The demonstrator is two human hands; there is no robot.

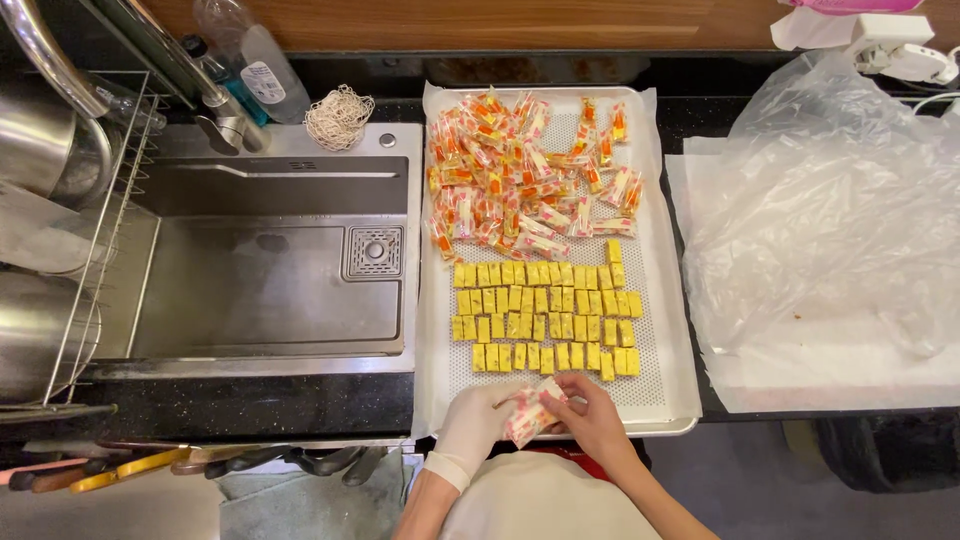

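1. Left hand (470, 425), in a white glove, sits at the near edge of the tray (680, 395). Its fingers curl in around one end of a candy wrapper (528, 412); how tight the pinch is cannot be told from this view.
2. Right hand (597, 418), bare, closes on the other end of the same wrapper, fingertips bent inward. Both hands hold the piece just above the tray's near rim, close to the body, likely so that it can be worked from both ends at once.
3. The wrapper is clear with pink and white print; whether it already has a piece inside cannot be told.
4. The yellow cut pieces (545, 315) lie in neat rows on the middle of the tray, touching side by side, nearest row just beyond the hands and easy to reach.
5. The wrapped candies (525, 175) lie in a loose heap at the far end of the tray, apart from the bare pieces, which keeps the two lots separate.
6. A white liner sheet covers the perforated tray under everything.
7. A steel sink (270, 270) lies to the left; a crumpled clear plastic bag (830, 200) rests on white paper to the right.
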